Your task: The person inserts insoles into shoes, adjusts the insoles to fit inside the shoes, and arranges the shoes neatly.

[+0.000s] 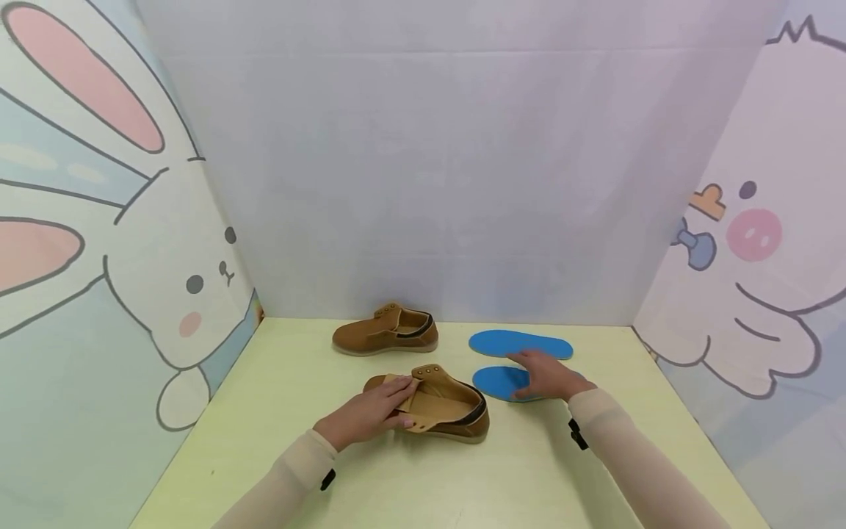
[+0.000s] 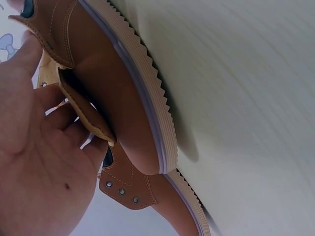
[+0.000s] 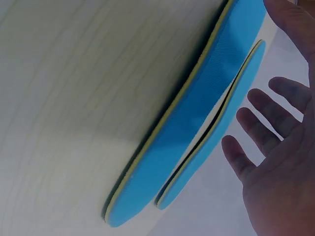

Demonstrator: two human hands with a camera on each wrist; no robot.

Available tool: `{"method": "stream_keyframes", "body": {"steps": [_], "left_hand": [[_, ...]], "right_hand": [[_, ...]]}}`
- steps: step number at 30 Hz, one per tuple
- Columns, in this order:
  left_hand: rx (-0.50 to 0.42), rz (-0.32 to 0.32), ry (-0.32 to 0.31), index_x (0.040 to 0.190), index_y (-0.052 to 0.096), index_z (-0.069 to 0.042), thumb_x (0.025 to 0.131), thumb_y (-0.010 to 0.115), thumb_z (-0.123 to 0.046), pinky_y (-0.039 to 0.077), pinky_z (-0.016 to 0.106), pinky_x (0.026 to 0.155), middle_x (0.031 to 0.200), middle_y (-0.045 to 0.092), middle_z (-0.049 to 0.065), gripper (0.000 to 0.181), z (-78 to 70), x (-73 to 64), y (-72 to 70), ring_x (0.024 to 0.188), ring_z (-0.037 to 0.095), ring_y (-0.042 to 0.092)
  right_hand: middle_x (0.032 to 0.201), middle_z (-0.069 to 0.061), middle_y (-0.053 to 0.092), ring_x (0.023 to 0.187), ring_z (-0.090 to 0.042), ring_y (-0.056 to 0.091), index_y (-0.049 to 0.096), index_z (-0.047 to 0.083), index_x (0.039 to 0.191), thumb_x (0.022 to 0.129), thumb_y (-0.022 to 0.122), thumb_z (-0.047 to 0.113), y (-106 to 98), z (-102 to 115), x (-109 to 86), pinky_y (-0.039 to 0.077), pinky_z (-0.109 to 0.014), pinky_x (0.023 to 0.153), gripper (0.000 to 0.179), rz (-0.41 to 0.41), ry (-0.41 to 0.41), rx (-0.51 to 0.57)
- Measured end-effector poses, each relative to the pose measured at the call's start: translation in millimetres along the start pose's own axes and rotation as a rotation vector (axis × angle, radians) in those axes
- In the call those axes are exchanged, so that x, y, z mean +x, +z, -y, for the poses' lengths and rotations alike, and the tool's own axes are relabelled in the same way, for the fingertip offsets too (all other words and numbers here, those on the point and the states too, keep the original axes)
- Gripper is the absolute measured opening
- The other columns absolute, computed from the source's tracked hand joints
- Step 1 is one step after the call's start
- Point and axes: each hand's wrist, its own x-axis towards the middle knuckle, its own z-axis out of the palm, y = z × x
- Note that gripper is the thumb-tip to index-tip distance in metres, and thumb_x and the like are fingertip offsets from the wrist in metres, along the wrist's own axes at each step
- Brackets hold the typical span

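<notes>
So the left hand (image 1: 363, 417) is at the toe end of the near brown shoe (image 1: 446, 405), fingers hooked around its tongue (image 2: 84, 110) and thumb by the lace flap. Behind that near shoe sits the far brown shoe (image 1: 383, 334), toe also pointing left. Just right of the near shoe is the near blue insole (image 1: 499, 382), with the far blue insole (image 1: 515, 343) further back to its right. Furthest right of the shoe, the right hand (image 1: 550, 376) is over the near insole, fingers spread apart; can't tell if it's touching.
</notes>
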Motion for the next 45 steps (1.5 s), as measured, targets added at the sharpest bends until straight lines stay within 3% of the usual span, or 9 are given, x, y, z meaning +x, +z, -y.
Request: {"method": "stream_keyframes", "body": {"steps": [9, 15, 21, 28, 35, 40, 45], "left_hand": [[-0.034, 0.020, 0.007, 0.160, 0.032, -0.008, 0.103, 0.047, -0.055, 0.035, 0.045, 0.115, 0.166, 0.025, 0.008, 0.075, -0.6, 3.3, -1.2, 0.151, 0.025, 0.026], [-0.019, 0.004, 0.007, 0.159, 0.033, -0.008, 0.103, 0.046, -0.056, 0.036, 0.046, 0.113, 0.166, 0.026, 0.008, 0.076, 1.6, 1.3, 0.7, 0.151, 0.025, 0.027], [-0.002, 0.006, 0.019, 0.159, 0.032, -0.008, 0.102, 0.048, -0.055, 0.037, 0.045, 0.113, 0.165, 0.026, 0.008, 0.076, 1.5, -0.2, 0.5, 0.150, 0.024, 0.027], [-0.014, -0.019, 0.013, 0.159, 0.033, -0.008, 0.101, 0.052, -0.053, 0.040, 0.047, 0.110, 0.165, 0.027, 0.010, 0.077, 0.7, -1.0, 0.1, 0.149, 0.027, 0.031], [0.003, -0.038, 0.006, 0.160, 0.032, -0.009, 0.100, 0.051, -0.055, 0.041, 0.046, 0.109, 0.165, 0.027, 0.009, 0.078, 0.9, 0.4, 2.6, 0.149, 0.026, 0.032], [0.023, -0.048, 0.004, 0.160, 0.033, -0.009, 0.099, 0.052, -0.055, 0.042, 0.045, 0.109, 0.165, 0.028, 0.008, 0.078, 1.0, 1.6, 2.9, 0.149, 0.025, 0.031], [0.053, -0.044, 0.000, 0.160, 0.033, -0.009, 0.098, 0.051, -0.057, 0.041, 0.045, 0.111, 0.165, 0.028, 0.008, 0.080, 1.5, 2.4, 4.2, 0.149, 0.024, 0.031]], "right_hand": [[0.135, -0.025, 0.055, 0.126, -0.047, 0.050, 0.055, -0.002, 0.143, 0.078, 0.088, 0.031, 12, -12, -12.1, 0.047, -0.062, 0.097, 0.080, 0.060, 0.080, 0.032], [0.132, -0.025, 0.055, 0.122, -0.042, 0.053, 0.054, -0.005, 0.142, 0.078, 0.088, 0.040, 18, -16, -7.4, 0.047, -0.057, 0.098, 0.086, 0.026, 0.101, 0.054], [0.128, -0.026, 0.053, 0.118, -0.042, 0.051, 0.053, -0.011, 0.140, 0.074, 0.090, 0.047, 24, -24, -15.8, 0.047, -0.057, 0.097, 0.095, 0.004, 0.154, 0.058], [0.117, -0.020, 0.057, 0.108, -0.035, 0.056, 0.061, -0.010, 0.132, 0.076, 0.088, 0.048, 21, -26, -15.9, 0.050, -0.053, 0.092, 0.085, 0.005, 0.116, 0.040], [0.116, -0.015, 0.067, 0.105, -0.031, 0.064, 0.067, -0.005, 0.124, 0.077, 0.087, 0.049, 14, -22, -15.5, 0.053, -0.051, 0.089, 0.075, 0.026, 0.154, 0.009], [0.095, -0.002, 0.067, 0.078, -0.015, 0.058, 0.072, 0.002, 0.110, 0.079, 0.087, 0.044, 5, -16, -15.7, 0.053, -0.041, 0.073, 0.055, -0.009, 0.135, 0.022], [0.075, 0.006, 0.057, 0.066, -0.012, 0.049, 0.073, 0.009, 0.098, 0.084, 0.084, 0.039, -7, -5, -15.9, 0.043, -0.035, 0.063, 0.035, -0.028, 0.097, 0.005]]}}
